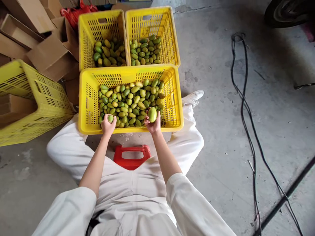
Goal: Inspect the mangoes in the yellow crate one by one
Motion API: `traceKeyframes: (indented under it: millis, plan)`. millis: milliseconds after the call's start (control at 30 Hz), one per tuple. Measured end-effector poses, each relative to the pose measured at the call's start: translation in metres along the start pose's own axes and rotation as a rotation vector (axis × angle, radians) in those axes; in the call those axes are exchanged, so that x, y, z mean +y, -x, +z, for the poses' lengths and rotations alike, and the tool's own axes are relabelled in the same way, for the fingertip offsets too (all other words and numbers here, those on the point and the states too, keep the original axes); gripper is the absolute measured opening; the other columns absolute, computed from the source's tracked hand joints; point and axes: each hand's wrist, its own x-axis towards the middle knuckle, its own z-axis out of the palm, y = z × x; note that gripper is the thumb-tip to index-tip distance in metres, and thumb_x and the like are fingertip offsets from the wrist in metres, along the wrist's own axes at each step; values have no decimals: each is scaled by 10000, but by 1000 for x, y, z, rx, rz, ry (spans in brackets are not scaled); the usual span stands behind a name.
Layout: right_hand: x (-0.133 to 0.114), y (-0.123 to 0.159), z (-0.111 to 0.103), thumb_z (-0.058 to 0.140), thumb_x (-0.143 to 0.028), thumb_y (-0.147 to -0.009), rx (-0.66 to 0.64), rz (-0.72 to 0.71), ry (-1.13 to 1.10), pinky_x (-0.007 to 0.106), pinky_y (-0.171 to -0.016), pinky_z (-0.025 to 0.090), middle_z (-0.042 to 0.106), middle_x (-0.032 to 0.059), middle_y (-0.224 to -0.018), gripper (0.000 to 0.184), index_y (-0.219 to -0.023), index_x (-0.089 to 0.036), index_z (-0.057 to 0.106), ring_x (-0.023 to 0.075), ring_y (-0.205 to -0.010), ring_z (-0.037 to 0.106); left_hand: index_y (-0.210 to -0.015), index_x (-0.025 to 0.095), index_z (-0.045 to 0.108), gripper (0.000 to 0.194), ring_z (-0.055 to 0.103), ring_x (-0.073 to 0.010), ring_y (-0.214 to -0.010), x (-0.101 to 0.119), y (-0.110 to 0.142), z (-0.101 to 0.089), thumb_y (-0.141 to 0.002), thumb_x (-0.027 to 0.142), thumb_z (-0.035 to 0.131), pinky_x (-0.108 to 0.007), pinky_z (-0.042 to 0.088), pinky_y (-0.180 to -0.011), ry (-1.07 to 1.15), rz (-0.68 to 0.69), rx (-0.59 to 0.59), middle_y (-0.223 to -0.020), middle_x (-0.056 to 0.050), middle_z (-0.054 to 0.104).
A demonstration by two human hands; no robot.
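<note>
In front of me stands a yellow plastic crate [131,130] with many small green and yellow mangoes [128,101] inside. My left hand [107,127] is closed around a green mango [110,118] over the crate's near rim, left of the middle. Farther right, my right hand [154,127] holds a larger yellow-green mango [152,114] in its upturned palm, fingers curled about it. Both hands are above the near edge of the pile.
Behind it are two more yellow crates, the left one [86,42] and the right one [169,36], both with mangoes. A tilted yellow crate [49,98] and cardboard boxes [49,55] lie left. A red stool [131,163] is below me; black cables [243,95] cross the floor.
</note>
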Motion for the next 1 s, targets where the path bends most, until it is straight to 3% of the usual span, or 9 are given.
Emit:
traceKeyframes:
  millis: [167, 267, 433, 567, 700, 767, 833, 900, 1000]
  plan:
    - [-3, -9, -5, 442, -326, -1100, 78, 12, 110, 174, -436, 467, 725, 30, -934, 260, -1142, -271, 692, 137, -642, 590, -1075, 233, 703, 181, 789, -358, -952, 7, 7, 1, -981, 387, 688, -392, 549, -799, -411, -30, -54, -944, -128, 807]
    - [-2, -17, -7, 433, -385, -1079, 143, -6, 445, 224, -552, 584, 707, 49, -914, 268, -1019, -256, 660, 165, -747, 664, -1187, 215, 727, 256, 797, -371, -971, 11, 10, 4, -1019, 395, 661, -381, 530, -776, -486, -58, -131, -1000, -157, 827]
    - [8, -32, 1, 671, -567, -912, 94, 12, 684, 398, -614, 653, 628, 50, -791, 299, -877, -279, 595, 267, -776, 686, -1234, 205, 727, 274, 800, -367, -967, 10, 10, 5, -1041, 383, 646, -368, 513, -755, -480, -79, -175, -1054, -175, 836]
    - [23, -68, 44, 714, -646, -867, -7, 13, 773, 521, -704, 692, 641, 47, -813, 390, -1005, -287, 653, 321, -867, 719, -1229, 211, 721, 248, 800, -349, -972, 7, 9, 8, -1041, 358, 653, -360, 509, -755, -481, -69, -213, -1097, -170, 840]
    - [30, -125, 135, 599, -666, -998, -134, -16, 744, 491, -790, 713, 741, 102, -1028, 400, -1122, -299, 700, 304, -1006, 755, -1298, 187, 722, 300, 809, -364, -1006, 8, 9, 9, -1066, 356, 637, -376, 524, -770, -499, -80, -267, -1155, -194, 839]
    - [26, -149, 183, 402, -686, -1098, -223, -58, 695, 459, -855, 711, 757, 126, -1181, 516, -1168, -279, 712, 275, -1146, 763, -1314, 182, 727, 307, 814, -366, -1021, 9, 9, 9, -1080, 352, 622, -379, 535, -780, -511, -81, -279, -1181, -200, 837]
    - [19, -161, 216, 246, -635, -1162, -330, -166, 599, 442, -956, 688, 749, 127, -1300, 604, -1227, -261, 716, 235, -1318, 737, -1313, 180, 731, 302, 817, -368, -1035, 9, 9, 8, -1085, 343, 618, -382, 544, -793, -515, -87, -283, -1193, -204, 836]
    - [11, -159, 225, 188, -589, -1186, -334, -223, 638, 443, -1052, 658, 733, 92, -1424, 613, -1305, -291, 710, 199, -1433, 694, -1321, 172, 730, 309, 817, -375, -1056, 10, 9, 8, -1087, 340, 618, -386, 550, -806, -516, -99, -285, -1197, -210, 836]
    - [0, -132, 188, 256, -629, -1173, -276, -222, 939, 480, -1200, 583, 659, 88, -1634, 596, -1449, -327, 689, 217, -1526, 641, -1347, 169, 724, 327, 817, -378, -1081, 11, 9, 7, -1090, 345, 625, -389, 558, -828, -516, -118, -282, -1193, -208, 838]
